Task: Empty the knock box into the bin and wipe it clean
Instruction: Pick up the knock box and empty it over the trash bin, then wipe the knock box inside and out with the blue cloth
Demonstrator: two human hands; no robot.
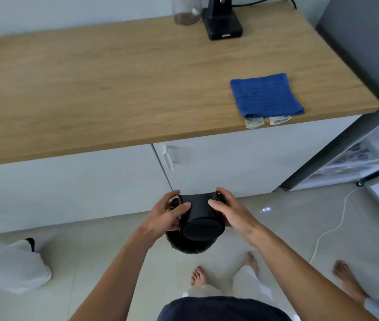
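I hold the black knock box (201, 218) in both hands, tipped so its round base faces me and its mouth points away and down. My left hand (165, 214) grips its left side and my right hand (230, 210) grips its right side. Directly beneath it on the floor is a dark bin (189, 246), mostly hidden by the box and my hands. A folded blue cloth (266, 96) lies on the wooden counter (114, 89), near its front right corner.
A black machine base (222, 25) and a clear jar (187, 12) stand at the back of the counter. White cabinets (68, 186) run below. A fridge (369, 147) stands right, a white cable (332, 225) trails on the floor, another person's foot (346, 279) at right.
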